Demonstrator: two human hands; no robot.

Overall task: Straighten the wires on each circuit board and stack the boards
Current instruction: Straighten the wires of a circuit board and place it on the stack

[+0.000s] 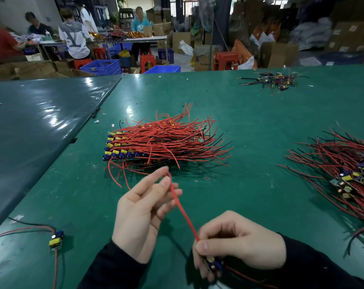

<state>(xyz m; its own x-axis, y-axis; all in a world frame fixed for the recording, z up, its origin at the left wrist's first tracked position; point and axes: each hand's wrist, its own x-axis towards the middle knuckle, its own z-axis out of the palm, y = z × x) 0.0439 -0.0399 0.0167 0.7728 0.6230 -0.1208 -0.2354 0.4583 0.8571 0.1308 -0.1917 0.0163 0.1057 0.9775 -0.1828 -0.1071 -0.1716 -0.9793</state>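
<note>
My right hand (237, 245) grips a small circuit board (213, 265) with blue and yellow parts, low in the view. A red wire (183, 211) runs taut from that board up and left to my left hand (145, 211), which pinches its far end between thumb and fingers. Beyond my hands lies a neat stack of boards (122, 149), their red and black wires fanned out to the right. An untidy heap of boards with tangled wires (348, 176) sits at the right edge.
One loose board (56, 239) with red and black wires lies near the table's front left. A small pile of wired parts (275, 80) sits at the far right of the green table (250, 126). People work at tables in the background among crates and boxes.
</note>
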